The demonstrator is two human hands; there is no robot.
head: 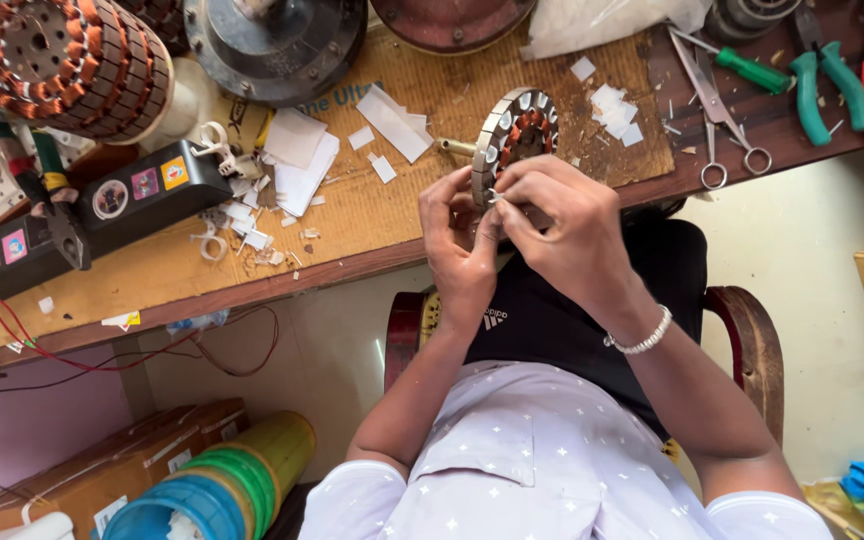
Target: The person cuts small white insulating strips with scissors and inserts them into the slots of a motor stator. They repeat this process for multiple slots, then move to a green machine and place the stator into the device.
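White star-dotted shirt (542, 470), silver bracelet (642, 338)

Scissors (717, 110), green-handled pliers (830, 85), paper scraps (302, 165) on the workbench (152, 280)

The round slotted metal stator core (514, 140) stands on edge at upper centre, on the brown cardboard sheet (432, 215) covering the wooden workbench (752, 125). Steel scissors (714, 105) lie right of it; cut white paper slips (297, 160) left.

Paper scraps (297, 160) crowd the table (252, 270) to my left, scissors (717, 110) lie right; bare board (452, 95) is open just beyond my stator (514, 135).
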